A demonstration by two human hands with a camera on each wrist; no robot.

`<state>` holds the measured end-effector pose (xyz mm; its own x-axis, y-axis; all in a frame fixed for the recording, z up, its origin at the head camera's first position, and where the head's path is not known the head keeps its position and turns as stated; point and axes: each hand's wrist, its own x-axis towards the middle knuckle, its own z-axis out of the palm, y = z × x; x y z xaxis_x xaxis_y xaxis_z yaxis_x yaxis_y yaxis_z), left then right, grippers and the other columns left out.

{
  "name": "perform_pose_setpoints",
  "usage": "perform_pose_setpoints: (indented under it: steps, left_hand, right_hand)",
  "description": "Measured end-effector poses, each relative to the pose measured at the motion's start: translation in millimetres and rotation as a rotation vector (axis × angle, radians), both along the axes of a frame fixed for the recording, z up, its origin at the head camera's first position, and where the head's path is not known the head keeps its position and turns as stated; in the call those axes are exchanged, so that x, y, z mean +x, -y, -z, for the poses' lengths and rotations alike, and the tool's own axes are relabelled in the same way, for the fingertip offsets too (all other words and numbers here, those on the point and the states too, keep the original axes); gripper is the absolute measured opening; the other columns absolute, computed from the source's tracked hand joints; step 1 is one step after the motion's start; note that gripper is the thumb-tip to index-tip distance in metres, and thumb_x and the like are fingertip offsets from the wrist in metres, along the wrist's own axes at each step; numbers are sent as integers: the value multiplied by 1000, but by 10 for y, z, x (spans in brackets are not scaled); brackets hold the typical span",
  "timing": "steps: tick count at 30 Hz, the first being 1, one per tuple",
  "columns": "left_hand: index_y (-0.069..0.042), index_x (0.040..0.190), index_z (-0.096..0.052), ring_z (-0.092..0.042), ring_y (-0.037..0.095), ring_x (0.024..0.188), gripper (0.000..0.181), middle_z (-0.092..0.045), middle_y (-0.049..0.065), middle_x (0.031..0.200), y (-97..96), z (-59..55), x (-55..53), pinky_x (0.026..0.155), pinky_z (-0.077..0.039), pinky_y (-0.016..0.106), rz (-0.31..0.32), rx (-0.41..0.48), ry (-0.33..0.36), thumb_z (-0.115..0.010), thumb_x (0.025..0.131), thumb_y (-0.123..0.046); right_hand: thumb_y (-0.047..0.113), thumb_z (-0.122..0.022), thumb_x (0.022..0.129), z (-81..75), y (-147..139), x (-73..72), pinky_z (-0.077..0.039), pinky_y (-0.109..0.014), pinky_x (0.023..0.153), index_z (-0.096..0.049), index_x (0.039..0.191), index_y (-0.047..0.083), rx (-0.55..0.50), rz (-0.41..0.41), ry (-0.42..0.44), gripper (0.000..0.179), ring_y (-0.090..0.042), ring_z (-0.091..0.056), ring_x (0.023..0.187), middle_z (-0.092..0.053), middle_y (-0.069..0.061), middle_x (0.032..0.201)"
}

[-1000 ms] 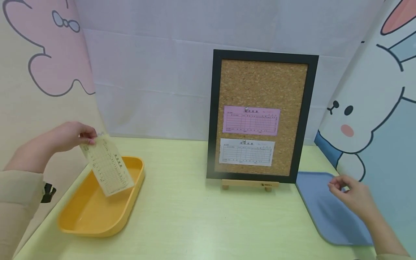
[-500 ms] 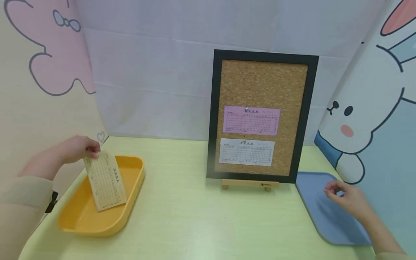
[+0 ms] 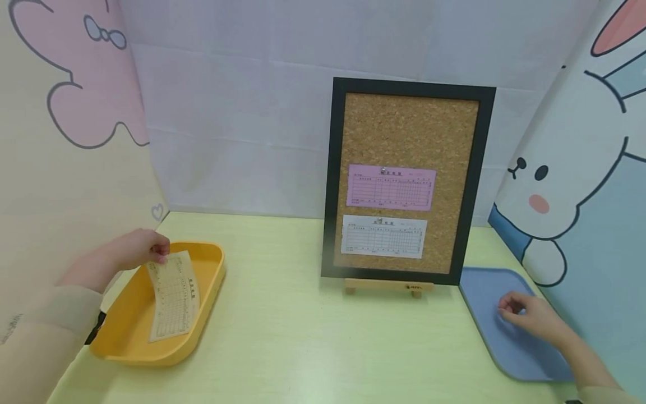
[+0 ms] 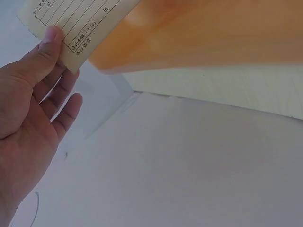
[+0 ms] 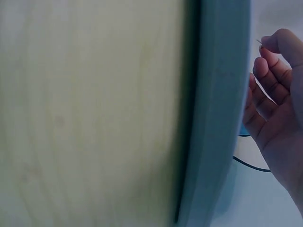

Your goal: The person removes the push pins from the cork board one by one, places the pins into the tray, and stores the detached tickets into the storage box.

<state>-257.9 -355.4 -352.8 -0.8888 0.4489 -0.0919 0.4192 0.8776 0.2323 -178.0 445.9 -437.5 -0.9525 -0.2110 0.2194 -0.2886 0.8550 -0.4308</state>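
My left hand (image 3: 143, 249) pinches a pale yellow printed receipt slip (image 3: 174, 294) by its upper left edge, thumb on top. The slip hangs tilted over the yellow tray (image 3: 212, 297), its lower end close to the tray's floor. In the left wrist view, the slip (image 4: 83, 28) shows ruled lines and printed characters. Over the blue tray (image 3: 484, 314) at the right is my right hand (image 3: 535, 320), thumb and index finger pinched together. The thin needle of a push pin (image 5: 259, 41) sticks out between those fingertips in the right wrist view.
A black-framed cork board (image 3: 411, 132) stands on a small wooden easel (image 3: 388, 286) at the back. Pinned to it are a pink slip (image 3: 391, 188) and, below, a white slip (image 3: 383, 237). Cloth walls with cartoon figures enclose the light table (image 3: 303, 336).
My left hand has lowered the yellow slip and moved it slightly right, down into the yellow tray's space. My right hand has shifted a little left and down over the blue tray.
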Motion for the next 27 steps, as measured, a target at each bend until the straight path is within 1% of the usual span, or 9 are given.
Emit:
perform_pose_setpoints:
  steps: [3,10,13,17,20,24,27]
  left_hand:
    - [-12,73,-56,-41,10,63,17,-47,-7,68,-16,86,-3,59,-35,25,14,19,-11,-70,82,-8]
    - [-12,74,-57,-42,8,65,15,-48,-8,70,-22,287,-25,60,-37,24,48,64,15,-68,84,-9]
    - [-13,73,-55,-41,6,64,18,-46,-8,68,-38,347,-32,60,-35,23,58,69,4,-69,83,-9]
    - [-13,72,-55,-41,6,63,19,-45,-8,67,-63,391,-46,60,-35,23,61,88,-4,-72,80,-11]
    - [-13,72,-55,-42,7,64,19,-46,-8,67,-78,416,-53,60,-36,23,52,100,-4,-73,79,-12]
    - [-12,74,-56,-43,9,65,18,-47,-7,68,-103,423,-53,61,-36,24,26,90,-7,-74,78,-12]
    - [-10,78,-59,-46,12,67,15,-51,-6,70,-122,408,-55,62,-39,26,3,81,-7,-74,77,-10]
  right_hand:
    - [5,-74,74,35,-20,-3,-37,-20,53,-59,75,15,5,-27,-4,18,6,-43,62,-50,17,67]
    - [6,-74,75,80,-48,-11,-37,-19,54,-59,76,13,45,9,24,17,6,-40,62,-49,14,68]
    - [7,-73,76,82,-56,-14,-37,-20,55,-59,76,13,43,10,47,16,5,-40,62,-48,13,68]
    - [8,-72,78,91,-67,-20,-37,-20,55,-58,76,14,44,6,74,15,5,-40,63,-48,13,69]
    - [9,-72,78,101,-73,-22,-37,-20,55,-58,76,13,45,6,89,14,4,-40,63,-49,12,69]
    - [9,-72,79,102,-81,-28,-37,-21,55,-59,76,12,38,18,105,14,4,-40,63,-49,11,69]
    - [10,-72,79,103,-98,-29,-37,-21,55,-59,77,12,37,27,112,13,3,-39,63,-49,9,69]
